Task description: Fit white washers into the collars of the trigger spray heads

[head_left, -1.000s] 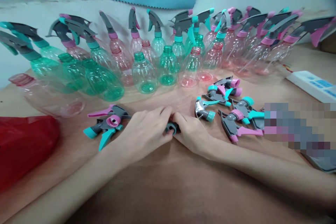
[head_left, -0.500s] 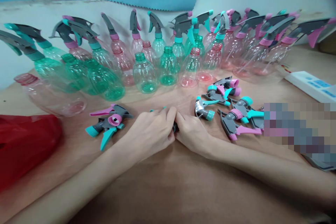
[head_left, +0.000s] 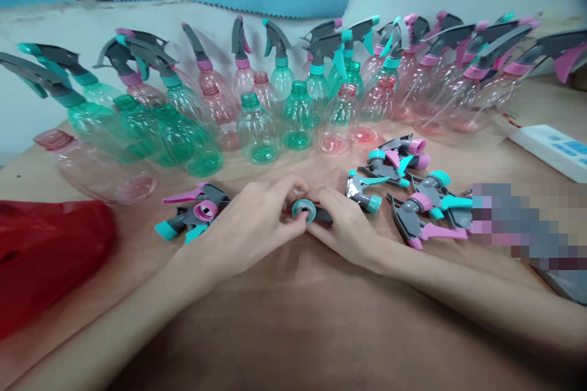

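Note:
Between my two hands is a trigger spray head point(head_left: 303, 211), its teal screw collar facing me and part of its grey body covered by fingers. My left hand point(head_left: 257, 220) closes on the collar, with the thumb at its lower edge. On the other side my right hand point(head_left: 348, 226) grips the grey body with curled fingers. Left of my left hand lie a pink-collared spray head point(head_left: 205, 211) and a teal-collared one point(head_left: 169, 230). A spray head with a teal trigger point(head_left: 364, 192) rests just beyond my right hand.
Rows of clear green and pink bottles stand along the back, many wearing spray heads. An uncapped pink bottle point(head_left: 98, 165) lies on its side at left. Red plastic point(head_left: 50, 256) is at the left edge, several loose spray heads point(head_left: 413, 211) and a white box point(head_left: 550, 146) at right.
My fingers have opened outward from their tight clasp, and the spray head's teal collar now shows facing me. The view has shifted slightly, moving the scene a little to the right.

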The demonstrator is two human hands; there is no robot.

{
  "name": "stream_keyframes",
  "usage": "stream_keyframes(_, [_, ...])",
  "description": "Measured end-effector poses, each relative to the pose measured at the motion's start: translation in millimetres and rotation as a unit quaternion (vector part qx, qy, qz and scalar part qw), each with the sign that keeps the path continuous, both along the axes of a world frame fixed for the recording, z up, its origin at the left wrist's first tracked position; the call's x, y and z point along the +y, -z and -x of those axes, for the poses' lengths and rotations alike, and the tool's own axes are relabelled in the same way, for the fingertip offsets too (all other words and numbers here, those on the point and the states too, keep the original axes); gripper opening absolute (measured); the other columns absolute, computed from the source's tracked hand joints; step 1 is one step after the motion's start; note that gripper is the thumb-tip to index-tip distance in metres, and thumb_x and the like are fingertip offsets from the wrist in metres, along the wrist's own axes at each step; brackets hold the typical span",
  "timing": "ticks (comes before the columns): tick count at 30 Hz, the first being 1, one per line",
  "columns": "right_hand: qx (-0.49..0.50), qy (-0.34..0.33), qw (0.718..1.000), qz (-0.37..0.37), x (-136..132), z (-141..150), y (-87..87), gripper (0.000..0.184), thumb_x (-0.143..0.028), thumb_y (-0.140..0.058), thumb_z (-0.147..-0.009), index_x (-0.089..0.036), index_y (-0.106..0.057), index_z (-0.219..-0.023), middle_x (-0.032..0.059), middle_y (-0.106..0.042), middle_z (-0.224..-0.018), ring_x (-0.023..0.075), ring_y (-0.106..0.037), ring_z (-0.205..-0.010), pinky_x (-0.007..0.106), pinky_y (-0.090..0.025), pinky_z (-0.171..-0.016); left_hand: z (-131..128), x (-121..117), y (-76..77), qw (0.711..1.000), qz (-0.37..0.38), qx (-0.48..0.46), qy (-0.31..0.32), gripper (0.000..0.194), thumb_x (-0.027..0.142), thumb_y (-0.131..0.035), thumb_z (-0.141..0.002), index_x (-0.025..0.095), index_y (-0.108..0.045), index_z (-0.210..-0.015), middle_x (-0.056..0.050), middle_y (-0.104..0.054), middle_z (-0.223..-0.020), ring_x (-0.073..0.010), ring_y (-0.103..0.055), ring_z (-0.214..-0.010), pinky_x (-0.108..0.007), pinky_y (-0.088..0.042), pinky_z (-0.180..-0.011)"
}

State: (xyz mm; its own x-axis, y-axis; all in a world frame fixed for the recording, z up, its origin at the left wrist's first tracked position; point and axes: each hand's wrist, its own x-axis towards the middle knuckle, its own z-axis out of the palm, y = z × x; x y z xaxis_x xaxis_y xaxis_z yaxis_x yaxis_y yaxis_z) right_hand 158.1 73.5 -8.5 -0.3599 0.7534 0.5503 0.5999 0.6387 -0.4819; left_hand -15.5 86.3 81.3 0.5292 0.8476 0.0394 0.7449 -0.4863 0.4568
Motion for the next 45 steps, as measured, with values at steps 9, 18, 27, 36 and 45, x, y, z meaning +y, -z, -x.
stream_keyframes(9, [0.220, -0.027, 0.972, 0.074, -6.4, -5.3, -4.6, 0.033, -0.026, -0.066, -0.084, -0.022, -0.050, -0.112, 0.0052, -0.064, -0.104, 0.0175, -0.065, -0.093, 0.030, -0.055, -0.074, 7.0, 13.9, -9.7, 0.933, 0.279, -0.227, -0.021, 0.014, 0.029, -0.057, -0.085, 0.021, -0.061, -0.095, 0.000, -0.069, -0.084, -0.0133, -0.066, -0.073, -0.024, -0.057, -0.061])
stream_keyframes(18, [0.150, -0.120, 0.968, 0.159, -12.0, -12.5, -15.0, 0.015, -0.028, -0.050, -0.092, -0.017, -0.050, -0.102, 0.0007, -0.053, -0.080, 0.0123, -0.050, -0.067, 0.024, -0.046, -0.060, 18.2, 20.2, -16.1, 0.934, 0.310, -0.172, 0.050, 0.016, 0.024, -0.069, -0.074, 0.021, -0.063, -0.089, 0.003, -0.066, -0.076, -0.0103, -0.060, -0.063, -0.020, -0.050, -0.058])
stream_keyframes(27, [0.137, -0.128, 0.966, 0.180, -14.3, -9.4, -13.8, 0.015, -0.030, -0.048, -0.094, -0.016, -0.049, -0.100, 0.0030, -0.060, -0.082, 0.0122, -0.055, -0.065, 0.023, -0.045, -0.056, 20.5, 18.6, -9.8, 0.950, 0.280, -0.113, 0.077, 0.021, 0.032, -0.063, -0.079, 0.022, -0.060, -0.097, -0.001, -0.068, -0.089, -0.0135, -0.063, -0.068, -0.023, -0.050, -0.059])
stream_keyframes(36, [0.132, -0.116, 0.975, 0.136, -14.8, -10.4, -11.5, 0.016, -0.029, -0.049, -0.093, -0.016, -0.049, -0.103, 0.0042, -0.061, -0.085, 0.0122, -0.056, -0.066, 0.022, -0.045, -0.054, 20.2, 9.5, -10.8, 0.971, 0.198, -0.100, 0.095, 0.025, 0.023, -0.060, -0.078, 0.025, -0.058, -0.103, 0.003, -0.065, -0.095, -0.0105, -0.061, -0.065, -0.021, -0.049, -0.058])
stream_keyframes(45, [0.103, -0.085, 0.986, 0.099, -14.6, -9.9, -18.7, 0.015, -0.026, -0.046, -0.094, -0.015, -0.050, -0.103, 0.0028, -0.057, -0.078, 0.0124, -0.054, -0.064, 0.022, -0.047, -0.058, 21.3, 9.8, -6.5, 0.953, 0.255, -0.142, 0.084, 0.016, 0.029, -0.058, -0.086, 0.027, -0.057, -0.102, 0.004, -0.062, -0.090, -0.0113, -0.062, -0.071, -0.020, -0.047, -0.059])
